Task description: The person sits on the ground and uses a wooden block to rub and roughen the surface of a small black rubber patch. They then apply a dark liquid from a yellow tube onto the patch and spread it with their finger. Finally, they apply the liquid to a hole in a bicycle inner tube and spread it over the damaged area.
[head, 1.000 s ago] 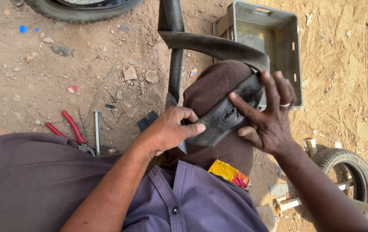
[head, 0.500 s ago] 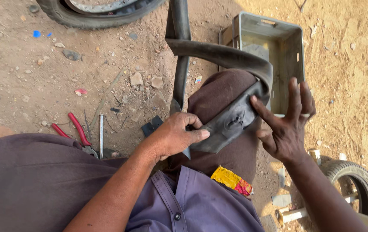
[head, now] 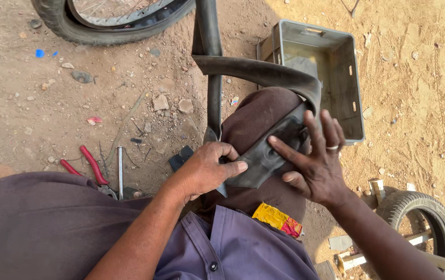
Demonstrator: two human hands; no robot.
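Inner tube (head: 264,161), black rubber, draped over the person's knee (head: 264,116), loops up past a grey plastic crate (head: 321,67) on the dirt. Left hand (head: 207,168) pinches the tube's edge, fingers clenched. Right hand (head: 316,158), ring on 1 finger, presses flat on it, fingers spread. Red-handled pliers (head: 90,166) lie well left.

An inner tube (head: 264,155) lies draped over the person's knee (head: 261,116), with the left hand (head: 207,171) on its left side and the right hand (head: 318,161) on its right. A crate (head: 349,88) sits on the ground just beyond the knee to the right, and a wheel (head: 77,26) lies far left. Pliers (head: 92,166) lie near left beside the thigh, and a small tyre (head: 430,218) sits near right.
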